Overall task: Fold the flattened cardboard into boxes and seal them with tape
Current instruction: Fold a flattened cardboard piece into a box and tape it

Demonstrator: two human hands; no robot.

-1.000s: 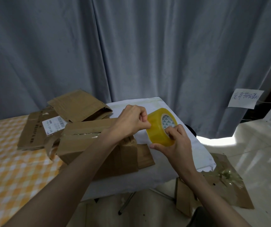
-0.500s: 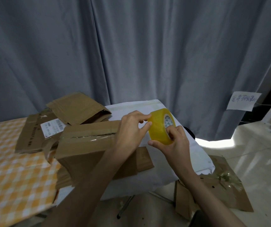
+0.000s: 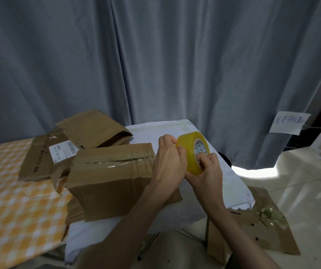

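Head view: two hands, one tape roll.

Dim room, daylight glaring under the curtain onto glossy floor; wide-angle edges bend

I see both hands meeting at the tape roll, held above the right part of the white table, so that spot is taken. To their left the taped box fills the table's middle, and behind it the flattened cardboard and an open-mouthed carton crowd the far left corner. I find bare room along the table's back edge, between the carton and the curtain, and on the checked cloth at the left. Right of the table the floor is blocked low down by a cardboard sheet with tape scraps.
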